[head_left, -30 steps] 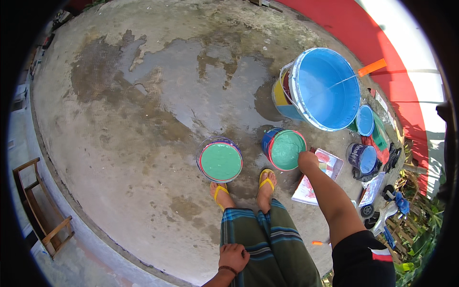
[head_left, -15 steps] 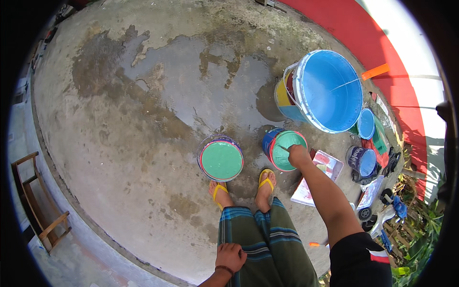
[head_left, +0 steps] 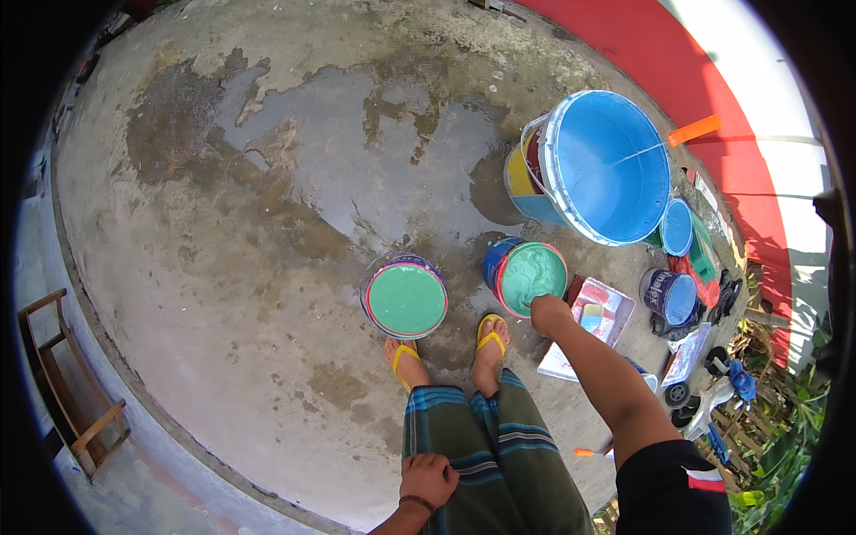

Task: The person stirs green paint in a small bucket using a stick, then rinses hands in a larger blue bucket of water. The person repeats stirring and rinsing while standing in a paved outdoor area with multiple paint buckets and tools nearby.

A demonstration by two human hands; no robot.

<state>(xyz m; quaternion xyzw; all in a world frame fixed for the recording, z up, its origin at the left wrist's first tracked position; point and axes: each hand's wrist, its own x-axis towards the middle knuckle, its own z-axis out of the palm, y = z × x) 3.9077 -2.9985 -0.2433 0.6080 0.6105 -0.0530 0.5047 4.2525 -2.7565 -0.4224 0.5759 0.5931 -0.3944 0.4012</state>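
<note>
My right hand (head_left: 552, 316) is closed at the near rim of a small bucket of green paint (head_left: 533, 275). A thin stick in it, now mostly hidden by the hand, reaches into the paint, which shows swirl marks. To the left stands a second bucket, filled with smooth green paint (head_left: 407, 301), in front of my left foot. My left hand (head_left: 429, 480) rests on the dark green checked cloth (head_left: 495, 464) over my leg, holding nothing, its fingers loosely bent.
A large bucket (head_left: 615, 169), blue inside, stands beyond with an orange-handled tool (head_left: 694, 130) across its rim. Right of my arm lie a paint tray (head_left: 615, 308) with a brush (head_left: 591, 316), a small tub (head_left: 670, 297) and a toy vehicle (head_left: 713, 401). A wooden chair (head_left: 76, 383) stands far left.
My right hand has moved slightly toward me, to the bucket's near rim, and the stick shows less. The paint's swirls differ. My left hand stays on my leg.
</note>
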